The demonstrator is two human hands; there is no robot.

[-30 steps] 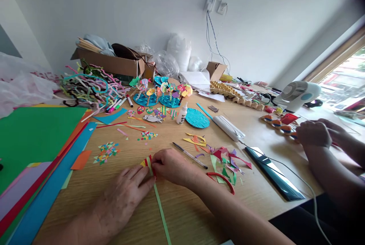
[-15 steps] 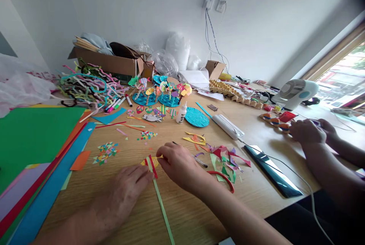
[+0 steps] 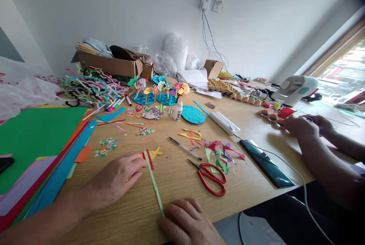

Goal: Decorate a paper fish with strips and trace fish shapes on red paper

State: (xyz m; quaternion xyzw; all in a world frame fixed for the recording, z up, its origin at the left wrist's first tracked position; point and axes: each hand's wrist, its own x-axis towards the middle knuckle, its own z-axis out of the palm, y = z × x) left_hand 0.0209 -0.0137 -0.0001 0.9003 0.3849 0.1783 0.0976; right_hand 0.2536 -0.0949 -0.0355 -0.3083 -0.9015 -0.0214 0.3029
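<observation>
"Can we read any writing on the bench (image 3: 128,214)?"
"No, we can't; the glue bottle (image 3: 178,111) carries a label with dark marks, but they are too small for us to make out."

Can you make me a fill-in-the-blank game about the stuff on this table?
1. The scissors have ____ handles.
2. The yellow paper cutout near the left hand is shaped like a ____.
3. The right hand is at the near end of a long, thin paper strip coloured light ____.
4. The white glue bottle stands beside a round disc coloured ____.

Missing words: red; fish; green; blue.
</observation>
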